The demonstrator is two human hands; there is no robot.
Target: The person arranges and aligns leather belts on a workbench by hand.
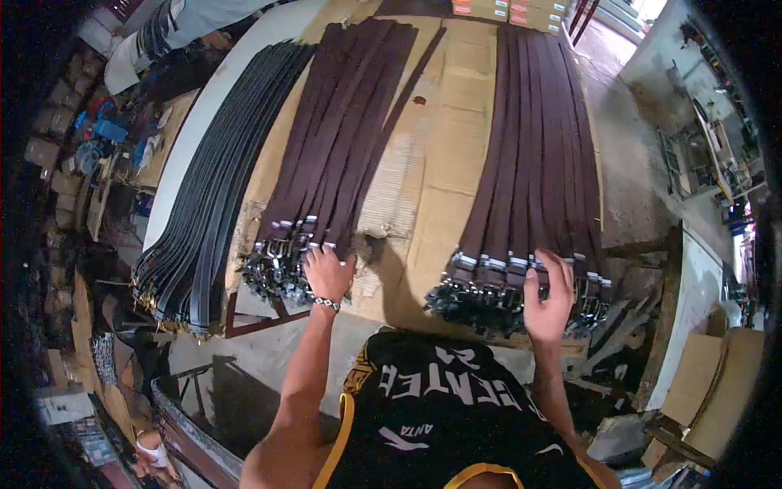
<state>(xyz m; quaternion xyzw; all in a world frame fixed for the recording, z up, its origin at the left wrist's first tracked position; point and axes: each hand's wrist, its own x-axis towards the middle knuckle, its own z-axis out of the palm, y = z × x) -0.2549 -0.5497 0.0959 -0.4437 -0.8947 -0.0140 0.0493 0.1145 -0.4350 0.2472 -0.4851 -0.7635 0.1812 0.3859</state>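
Long dark brown belts lie in two stacks, a middle stack and a right stack, with metal buckles at their near ends. My left hand rests over the buckles of the middle stack, its fingers spread along the belt ends. Over the buckles of the right stack lies my right hand, thumb and fingers apart. Neither hand visibly lifts a belt. One brown belt lies slightly apart, along the right side of the middle stack.
A stack of black belts lies at the left of the table. Cardboard covers the tabletop under the belts. Small boxes stand at the far edge. A person's sleeve shows at the far left. A cardboard box stands at the lower right.
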